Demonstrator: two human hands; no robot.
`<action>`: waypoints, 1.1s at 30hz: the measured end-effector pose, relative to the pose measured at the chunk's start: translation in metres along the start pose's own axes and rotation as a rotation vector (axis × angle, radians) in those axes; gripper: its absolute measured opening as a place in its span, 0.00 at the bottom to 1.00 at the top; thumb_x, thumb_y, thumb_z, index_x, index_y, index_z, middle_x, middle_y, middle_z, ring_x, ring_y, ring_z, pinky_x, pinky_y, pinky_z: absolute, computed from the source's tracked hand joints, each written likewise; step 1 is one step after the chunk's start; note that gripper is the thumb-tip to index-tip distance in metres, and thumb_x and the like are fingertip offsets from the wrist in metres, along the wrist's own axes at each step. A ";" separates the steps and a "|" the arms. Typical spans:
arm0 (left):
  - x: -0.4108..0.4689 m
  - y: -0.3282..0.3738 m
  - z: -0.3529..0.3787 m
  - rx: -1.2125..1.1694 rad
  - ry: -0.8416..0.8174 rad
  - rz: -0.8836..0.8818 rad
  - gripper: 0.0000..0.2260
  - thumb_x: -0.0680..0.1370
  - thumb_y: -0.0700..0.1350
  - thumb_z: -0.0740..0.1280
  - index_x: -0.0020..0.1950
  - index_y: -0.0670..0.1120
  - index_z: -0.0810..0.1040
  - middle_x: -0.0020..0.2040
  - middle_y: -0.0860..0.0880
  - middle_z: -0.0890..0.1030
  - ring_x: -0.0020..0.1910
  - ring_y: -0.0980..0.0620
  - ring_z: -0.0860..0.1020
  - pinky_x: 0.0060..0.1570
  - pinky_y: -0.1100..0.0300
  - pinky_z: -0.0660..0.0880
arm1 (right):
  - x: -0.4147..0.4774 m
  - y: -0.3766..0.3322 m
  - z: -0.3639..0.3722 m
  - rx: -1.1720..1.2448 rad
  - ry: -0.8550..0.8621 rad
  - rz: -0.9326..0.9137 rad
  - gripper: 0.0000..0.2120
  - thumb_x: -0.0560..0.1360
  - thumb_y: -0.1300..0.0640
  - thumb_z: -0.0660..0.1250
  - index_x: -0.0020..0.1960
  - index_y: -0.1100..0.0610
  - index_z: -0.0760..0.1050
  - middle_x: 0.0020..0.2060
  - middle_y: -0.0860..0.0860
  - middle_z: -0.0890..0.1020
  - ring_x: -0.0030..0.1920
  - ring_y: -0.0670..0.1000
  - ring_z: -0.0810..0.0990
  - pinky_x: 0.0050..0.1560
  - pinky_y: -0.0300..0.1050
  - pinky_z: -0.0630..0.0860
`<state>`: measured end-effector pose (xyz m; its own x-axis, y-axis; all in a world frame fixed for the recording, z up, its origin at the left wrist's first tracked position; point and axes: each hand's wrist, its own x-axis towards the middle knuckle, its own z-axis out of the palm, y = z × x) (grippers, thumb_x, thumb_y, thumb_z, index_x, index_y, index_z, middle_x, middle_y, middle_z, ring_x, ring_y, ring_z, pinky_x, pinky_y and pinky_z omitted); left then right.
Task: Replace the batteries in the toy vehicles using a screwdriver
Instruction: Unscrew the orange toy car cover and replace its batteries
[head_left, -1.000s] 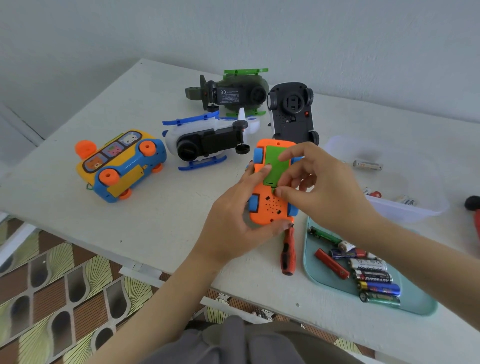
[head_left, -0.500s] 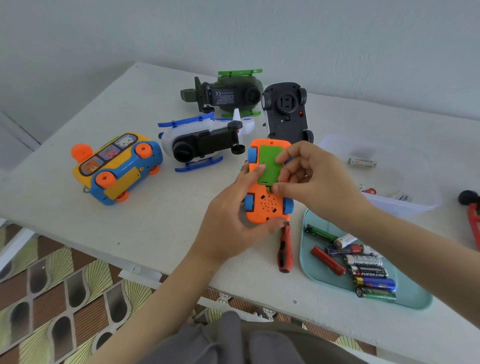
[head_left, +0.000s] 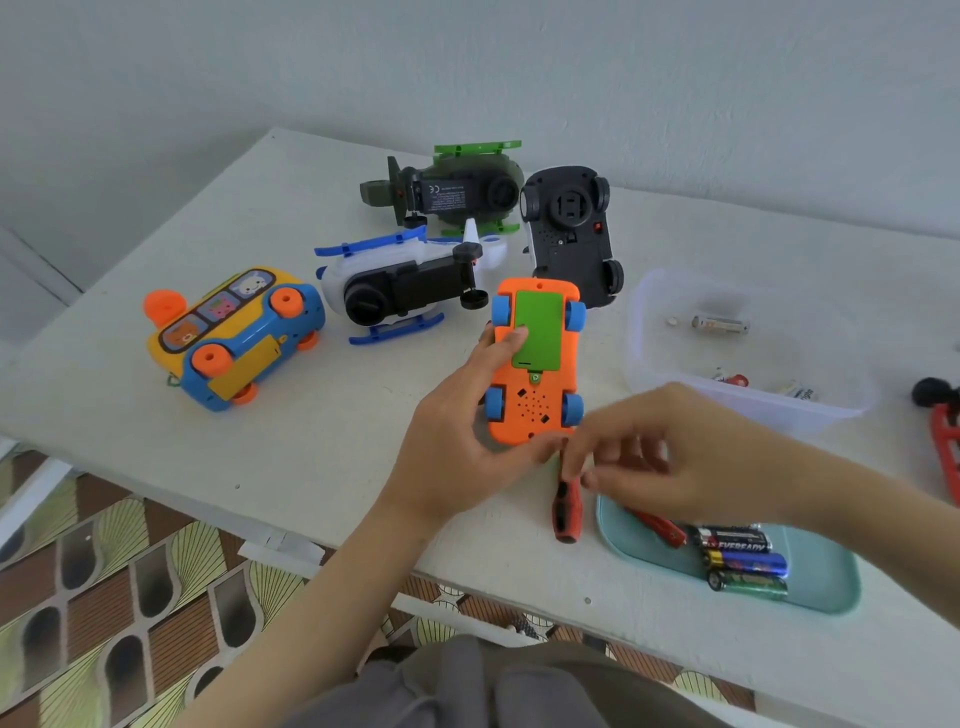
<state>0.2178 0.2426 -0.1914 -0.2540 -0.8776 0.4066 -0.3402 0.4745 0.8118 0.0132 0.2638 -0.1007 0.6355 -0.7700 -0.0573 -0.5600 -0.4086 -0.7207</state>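
An orange toy car (head_left: 535, 410) lies upside down on the white table, blue wheels up, its green battery cover (head_left: 540, 332) in place. My left hand (head_left: 457, 441) grips the car from the left, thumb pressing on the cover. My right hand (head_left: 675, 457), blurred, is just below the car, and its fingertips pinch the top of the red-and-black screwdriver (head_left: 567, 514), which lies on the table. Several batteries (head_left: 743, 561) lie in a teal tray (head_left: 821, 582), partly hidden by my right wrist.
Behind the car lie a yellow-and-blue bus (head_left: 234, 332), a white helicopter (head_left: 400, 280), a green helicopter (head_left: 457, 192) and a black car (head_left: 571, 234). A clear tub (head_left: 753, 410) with loose cells stands at right. A red tool (head_left: 943, 441) lies at the right edge.
My right hand left the green cover and dropped down to the screwdriver below the car. My left hand still holds the car, thumb now on the cover.
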 end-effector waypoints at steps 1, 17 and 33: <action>0.000 0.000 0.000 0.015 0.003 0.011 0.37 0.70 0.62 0.71 0.74 0.49 0.64 0.72 0.44 0.70 0.69 0.46 0.72 0.59 0.50 0.77 | -0.003 0.003 0.002 -0.192 -0.057 -0.039 0.11 0.72 0.58 0.66 0.51 0.46 0.80 0.32 0.33 0.75 0.32 0.39 0.73 0.36 0.28 0.66; 0.002 0.005 -0.001 -0.024 0.028 0.025 0.34 0.72 0.63 0.69 0.71 0.48 0.63 0.64 0.60 0.70 0.62 0.65 0.74 0.54 0.71 0.74 | -0.006 0.006 0.023 -0.761 -0.038 -0.312 0.09 0.68 0.55 0.74 0.48 0.49 0.78 0.44 0.48 0.78 0.38 0.49 0.76 0.30 0.43 0.72; 0.001 0.008 0.000 -0.032 0.034 -0.019 0.33 0.71 0.66 0.68 0.70 0.54 0.63 0.61 0.55 0.75 0.55 0.66 0.78 0.50 0.73 0.74 | 0.014 -0.041 -0.021 -0.005 0.738 -0.371 0.18 0.75 0.67 0.68 0.62 0.57 0.70 0.45 0.48 0.81 0.42 0.43 0.82 0.46 0.29 0.73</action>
<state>0.2152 0.2451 -0.1846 -0.2169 -0.8885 0.4043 -0.3154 0.4557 0.8324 0.0338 0.2595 -0.0580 0.2680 -0.7081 0.6533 -0.3857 -0.7003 -0.6007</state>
